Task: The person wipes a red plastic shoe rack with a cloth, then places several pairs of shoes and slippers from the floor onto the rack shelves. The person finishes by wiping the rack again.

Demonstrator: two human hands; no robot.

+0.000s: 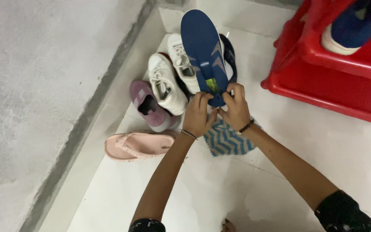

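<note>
Blue is the colour that meets us first: a dark blue shoe (205, 51), turned sole-up and pointing away from us, held at its near end by both our hands. Our left hand (197, 116) closes its fingers on the heel from the left, and our right hand (236, 109) pinches it from the right, so the two hands nearly touch each other over a yellow-green patch on the sole. Just beneath the hands a striped blue and white cloth (227, 141) lies on the white tiled floor (280, 172). To the left of the blue shoe, touching it or very close, sit two white lace-up sneakers (170, 79), side by side and tilted; beside them is a mauve knit slip-on shoe (149, 105), and nearest us a pink sandal (138, 145) lies flat on the tiles. These shoes crowd the corner where the floor meets a rough grey concrete wall (44, 86). A dark strap or second dark shoe peeps out behind the blue sole on its right, too hidden for us to name. At the upper right stands a red plastic rack (323, 77), cut off by the edge, and on it rests a blue shoe with a white sole (348, 30), only partly in view. The upper of the held shoe is turned away from us, so we cannot see it.
</note>
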